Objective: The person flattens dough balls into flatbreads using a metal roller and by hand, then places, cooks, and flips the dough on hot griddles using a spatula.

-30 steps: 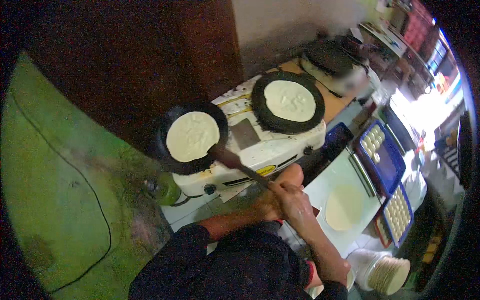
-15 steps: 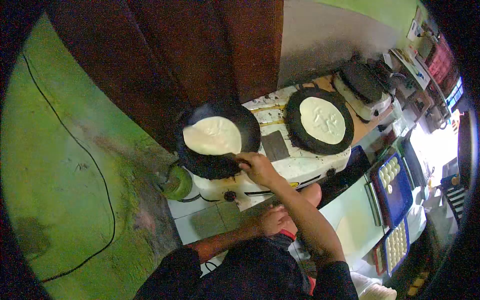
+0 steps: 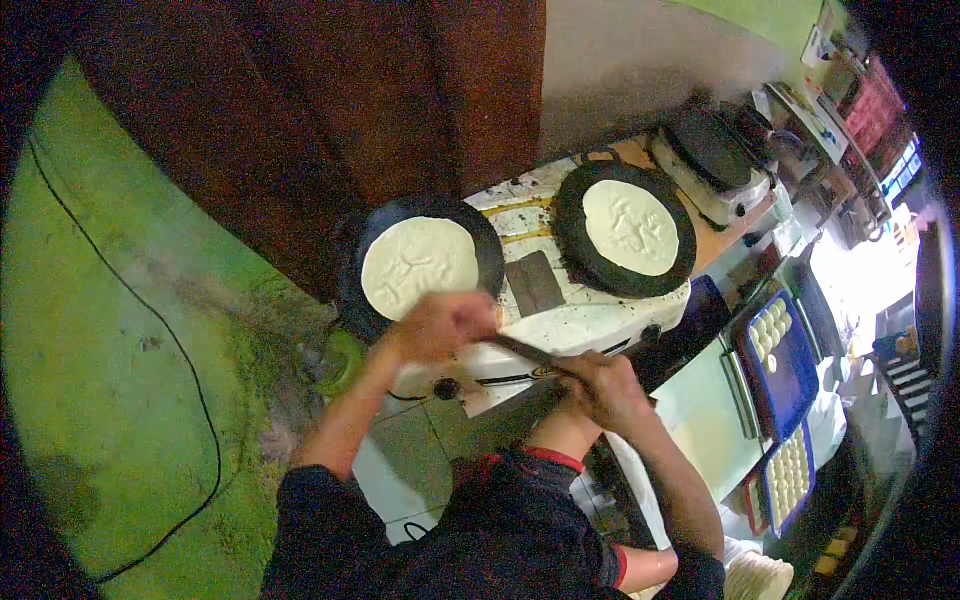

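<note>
A pale round flatbread (image 3: 420,262) lies in the black left pan (image 3: 488,250) on the stove. My left hand (image 3: 445,325), smeared by motion, is over the near edge of this pan; its fingers do not show clearly. My right hand (image 3: 608,390) is closed around one end of a dark, flat spatula (image 3: 525,349), in front of the stove near my knee. The spatula's other end points toward my left hand. A second flatbread (image 3: 630,228), wrinkled on top, lies in the right pan (image 3: 575,245).
A white two-burner stove (image 3: 590,322) carries both pans, with a dark square plate (image 3: 535,283) between them. Blue trays (image 3: 785,385) of dough balls stand at right. A green container (image 3: 345,362) is by the left wall. Another dark pan (image 3: 708,150) sits farther back.
My right hand has drawn the spatula back to the right, off the left pan. My left hand has risen from near my knee to that pan. The left flatbread's top now looks wrinkled.
</note>
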{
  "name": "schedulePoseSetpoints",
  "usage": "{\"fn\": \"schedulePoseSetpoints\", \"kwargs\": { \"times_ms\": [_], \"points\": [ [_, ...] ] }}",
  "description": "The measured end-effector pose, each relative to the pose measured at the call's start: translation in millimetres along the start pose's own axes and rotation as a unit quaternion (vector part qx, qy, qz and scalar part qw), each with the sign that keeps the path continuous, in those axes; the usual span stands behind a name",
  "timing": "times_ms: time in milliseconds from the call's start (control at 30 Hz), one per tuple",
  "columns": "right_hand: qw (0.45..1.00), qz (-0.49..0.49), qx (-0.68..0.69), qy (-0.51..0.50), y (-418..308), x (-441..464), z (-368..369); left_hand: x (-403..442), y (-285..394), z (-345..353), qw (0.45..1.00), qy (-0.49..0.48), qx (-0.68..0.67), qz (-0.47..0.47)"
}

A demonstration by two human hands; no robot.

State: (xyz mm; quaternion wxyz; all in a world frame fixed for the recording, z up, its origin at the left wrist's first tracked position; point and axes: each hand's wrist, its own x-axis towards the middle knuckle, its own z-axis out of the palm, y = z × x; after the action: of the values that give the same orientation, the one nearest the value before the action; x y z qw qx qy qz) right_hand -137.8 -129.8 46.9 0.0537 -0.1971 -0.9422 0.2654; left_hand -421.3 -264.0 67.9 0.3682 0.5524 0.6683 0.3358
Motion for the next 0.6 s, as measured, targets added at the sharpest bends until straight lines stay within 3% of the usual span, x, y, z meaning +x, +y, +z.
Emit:
{"fn": "schedulePoseSetpoints", "kwargs": {
  "times_ms": [33,67,100,133,200,300,400,433,533,567,600],
  "points": [
    [1.0,0.016,-0.005,0.023,16,-7,-4,23,-31,-11,0.974,0.139,0.144,-0.104],
    [0.998,0.032,-0.012,0.048,24,-12,-7,40,-48,-26,0.941,0.174,0.23,-0.175],
    [0.997,0.05,-0.022,0.054,25,-13,-13,63,-85,-29,0.888,0.168,0.337,-0.266],
    [0.995,0.065,-0.033,0.062,25,-8,-23,78,-108,-33,0.874,0.099,0.358,-0.313],
    [0.993,0.082,-0.059,0.063,29,-2,-35,99,-168,-36,0.851,0.026,0.419,-0.314],
    [0.991,0.075,-0.103,0.044,37,3,-42,95,-123,-69,0.794,-0.157,0.547,-0.214],
    [0.987,0.067,-0.146,-0.01,29,3,-49,91,-120,-69,0.795,-0.266,0.513,-0.183],
    [0.987,0.07,-0.141,-0.019,28,4,-45,90,-135,-66,0.829,-0.29,0.455,-0.149],
    [0.987,0.077,-0.13,-0.05,18,1,-18,66,-96,-51,0.883,-0.273,0.379,-0.041],
    [0.989,0.081,-0.117,-0.05,13,6,-4,62,-109,-50,0.908,-0.223,0.352,0.046],
    [0.99,0.077,-0.113,-0.02,-9,17,2,59,-96,-50,0.929,-0.186,0.321,0.013]
  ]
}}
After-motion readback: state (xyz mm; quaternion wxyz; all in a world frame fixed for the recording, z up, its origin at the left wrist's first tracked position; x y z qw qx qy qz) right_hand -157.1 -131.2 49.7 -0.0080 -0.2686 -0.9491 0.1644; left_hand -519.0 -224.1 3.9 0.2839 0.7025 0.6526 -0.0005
